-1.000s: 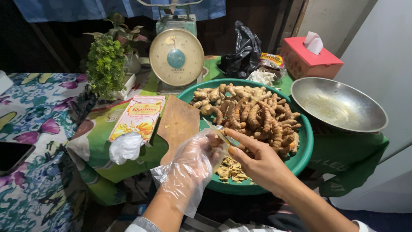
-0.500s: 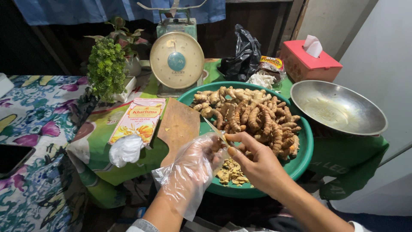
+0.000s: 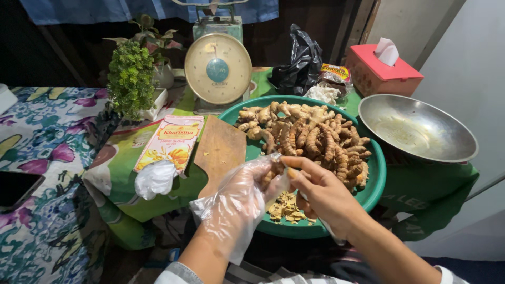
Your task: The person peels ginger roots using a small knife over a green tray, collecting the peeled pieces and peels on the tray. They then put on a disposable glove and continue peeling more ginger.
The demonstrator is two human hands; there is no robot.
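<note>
Hands [image 3: 273, 194] grip knobbly root over round green tray [image 3: 376, 179].

Your left hand [image 3: 239, 202], in a clear plastic glove, & bare right hand [image 3: 321, 194] meet over the round green plastic basin [image 3: 374, 181] w/ a pile of yellow-brown turmeric roots [image 3: 310, 134]; peel scraps [image 3: 286, 208] lie beneath.

Round green plastic basin [image 3: 376, 181], yellow-brown turmeric roots [image 3: 310, 134] inside. Clear plastic glove [image 3: 236, 210]. Red tissue box [image 3: 381, 73]. Silver metal bowl [image 3: 418, 129]. Floral blue-purple tablecloth [image 3: 47, 158]. Brown wooden cutting board [image 3: 221, 150].
</note>
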